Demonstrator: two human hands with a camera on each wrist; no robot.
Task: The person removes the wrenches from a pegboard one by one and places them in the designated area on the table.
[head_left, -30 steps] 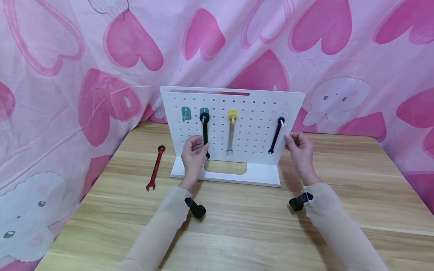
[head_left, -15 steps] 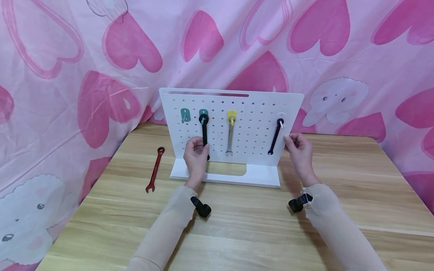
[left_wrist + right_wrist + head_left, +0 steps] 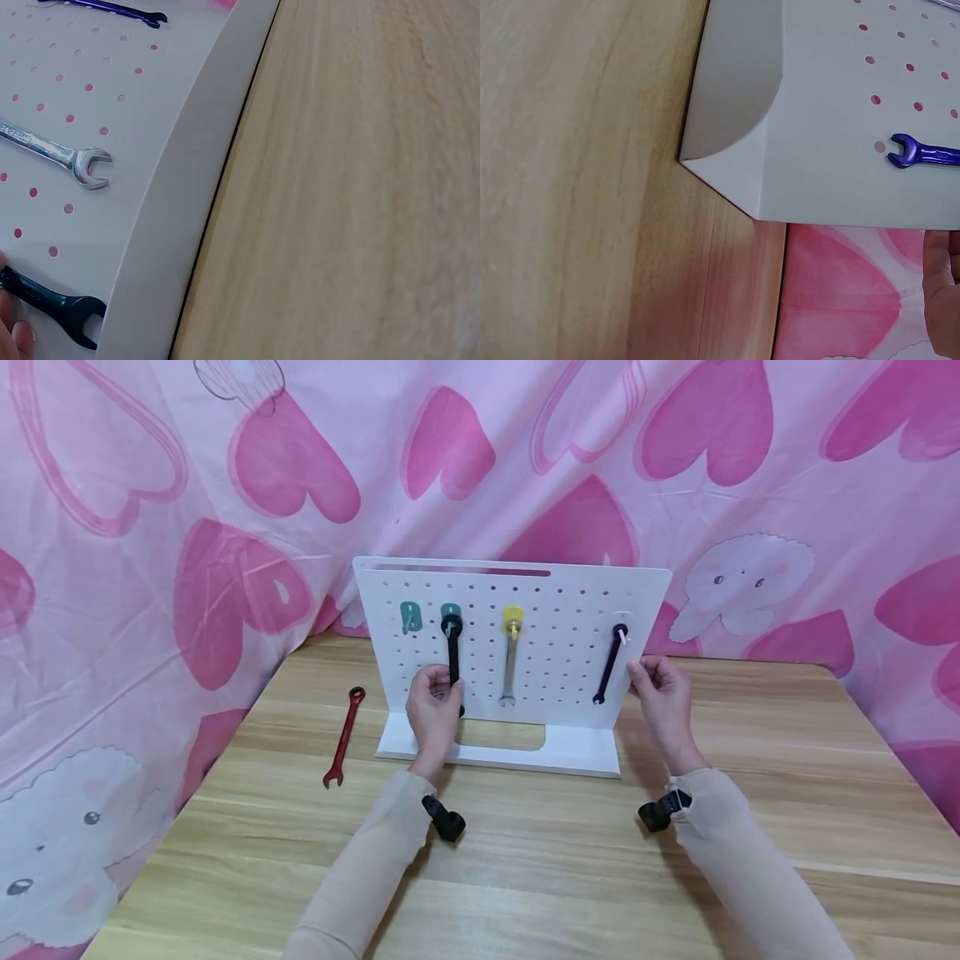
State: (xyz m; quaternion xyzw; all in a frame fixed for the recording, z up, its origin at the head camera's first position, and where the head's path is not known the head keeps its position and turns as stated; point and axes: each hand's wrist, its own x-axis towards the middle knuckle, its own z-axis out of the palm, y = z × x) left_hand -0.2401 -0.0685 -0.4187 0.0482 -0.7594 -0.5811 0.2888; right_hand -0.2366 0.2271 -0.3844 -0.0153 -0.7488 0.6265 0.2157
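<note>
A white pegboard (image 3: 558, 681) stands upright on the table. My left hand (image 3: 435, 714) pinches the lower handle of a black combination wrench (image 3: 453, 652), whose ring end hangs on a green hook. In the left wrist view, the open jaw of that black wrench (image 3: 79, 315) points down at the board's base. My right hand (image 3: 663, 697) grips the board's right edge between thumb and fingers. Close by hangs a dark purple wrench (image 3: 611, 662) on a white hook. Between the hands, a silver wrench (image 3: 511, 670) hangs from a yellow hook (image 3: 513, 614).
A red wrench (image 3: 343, 739) lies on the wooden table (image 3: 540, 860), left of the board. One more green hook (image 3: 410, 617), bare, sits at the board's upper left. Behind the table hangs a pink heart-patterned cloth (image 3: 585, 527).
My left hand has shifted slightly right and taken hold of the black wrench's handle. The right hand stays at the board's edge, and the wrenches hang as before.
</note>
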